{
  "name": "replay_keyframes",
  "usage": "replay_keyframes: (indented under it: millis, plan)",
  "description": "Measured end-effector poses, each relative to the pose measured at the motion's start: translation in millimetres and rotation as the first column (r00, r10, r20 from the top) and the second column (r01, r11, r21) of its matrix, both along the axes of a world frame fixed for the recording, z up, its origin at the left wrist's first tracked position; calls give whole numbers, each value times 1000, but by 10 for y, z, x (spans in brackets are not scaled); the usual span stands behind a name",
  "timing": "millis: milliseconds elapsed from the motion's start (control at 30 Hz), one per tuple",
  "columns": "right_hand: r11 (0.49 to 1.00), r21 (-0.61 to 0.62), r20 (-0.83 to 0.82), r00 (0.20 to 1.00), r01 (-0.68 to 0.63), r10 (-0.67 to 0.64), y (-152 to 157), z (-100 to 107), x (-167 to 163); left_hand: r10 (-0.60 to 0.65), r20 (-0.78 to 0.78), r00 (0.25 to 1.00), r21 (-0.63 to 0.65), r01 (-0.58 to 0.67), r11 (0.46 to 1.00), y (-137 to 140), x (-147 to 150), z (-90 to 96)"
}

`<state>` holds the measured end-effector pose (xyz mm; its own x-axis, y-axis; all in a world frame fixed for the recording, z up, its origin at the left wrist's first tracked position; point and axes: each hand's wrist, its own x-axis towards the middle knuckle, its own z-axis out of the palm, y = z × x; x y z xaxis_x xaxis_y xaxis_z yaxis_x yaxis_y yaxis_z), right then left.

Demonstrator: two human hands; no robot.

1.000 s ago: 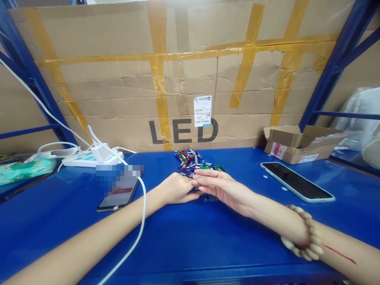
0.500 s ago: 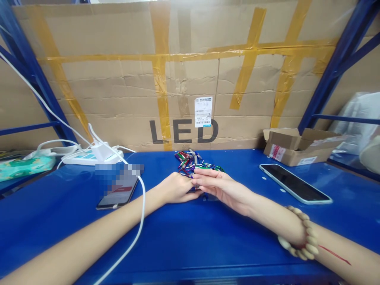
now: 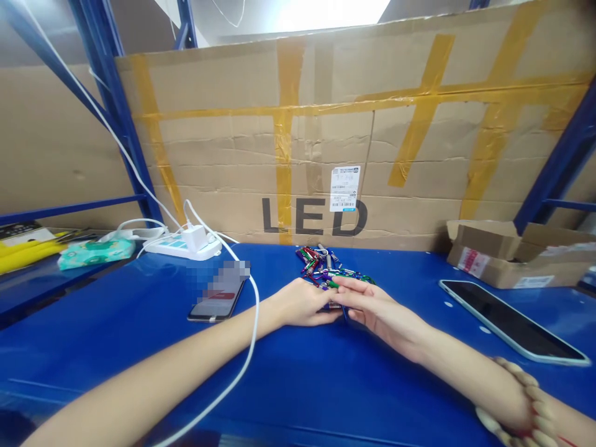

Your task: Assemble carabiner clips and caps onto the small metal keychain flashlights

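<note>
A small pile of shiny metal-looking pieces [image 3: 313,261] in red, green, blue, purple and silver lies on the blue tabletop [image 3: 298,379]. Some look like slim tubes with clips or rings. My left hand [image 3: 305,303] is at the near side of the pile, its fingers curled inward; what they hold is hidden. From the right, my right hand [image 3: 386,316] reaches to the same spot with fingers stretched and slightly apart, their tips meeting my left hand. A few dark and reddish pieces show between the two hands.
A phone [image 3: 218,298] lies at left, near a power strip [image 3: 205,250]; a white cable [image 3: 255,310] crosses over my left forearm. Another phone [image 3: 512,323] and an open cardboard box [image 3: 493,248] are at right. A large taped carton [image 3: 223,161] stands behind.
The camera view has turned left and tilted up, so everything sits further right and slightly lower. Both hands stay together at the pile, with nearly the same pose.
</note>
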<state>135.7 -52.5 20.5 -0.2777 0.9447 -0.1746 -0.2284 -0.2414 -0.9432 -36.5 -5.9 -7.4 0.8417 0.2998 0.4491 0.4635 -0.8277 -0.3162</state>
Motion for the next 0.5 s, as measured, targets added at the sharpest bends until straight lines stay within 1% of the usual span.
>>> replay_keyframes:
  millis: [233, 500]
  plan:
    - [999, 47, 24, 1000, 18, -20, 75, -34, -10, 17, 9, 1000, -21, -17, 1000, 16, -7, -28]
    - [997, 83, 39, 999, 7, -10, 127, -89, 10, 49, -15, 999, -30, -49, 998, 0, 6, 8]
